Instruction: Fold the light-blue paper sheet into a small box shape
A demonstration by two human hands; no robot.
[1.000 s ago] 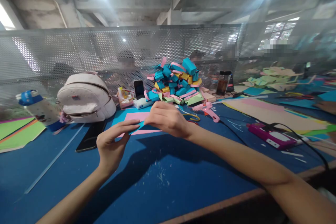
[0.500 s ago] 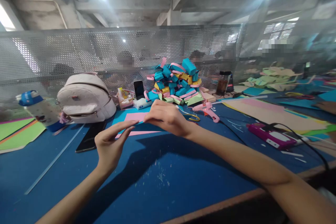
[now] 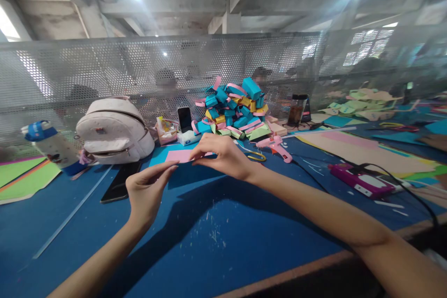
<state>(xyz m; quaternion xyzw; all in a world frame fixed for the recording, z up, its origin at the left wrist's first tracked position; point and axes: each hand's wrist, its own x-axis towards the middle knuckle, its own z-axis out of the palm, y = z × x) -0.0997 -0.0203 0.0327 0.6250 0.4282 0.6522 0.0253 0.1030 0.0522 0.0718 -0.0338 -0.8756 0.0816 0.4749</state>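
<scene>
Blue paper, a thin, flat, straight-sided piece [image 3: 193, 176], is held up just in front of the large heap of folded blue, pink and yellow paper pieces [image 3: 232, 111], toward the wearer and a little left of the heap's middle. Its near face is a dull, shaded blue, plain as far as it shows, and its lower edge runs long and even. The upper edge is mostly hidden by fingers, so whether it carries a fold there cannot be told.

Both hands are narrowed to a pinch on it: the left hand [image 3: 145, 191] brings thumb and forefinger together at its left end, and the right hand [image 3: 225, 156], directly before the heap, bends its fingers down along the top.

Between the held piece and the heap lies a pale pink rectangular paper sheet [image 3: 176, 155] on the blue counter [image 3: 195, 251]. Left of the heap sits a cream fabric backpack [image 3: 115, 130]; just right of its front lies a pink plastic glue gun [image 3: 275, 146].
</scene>
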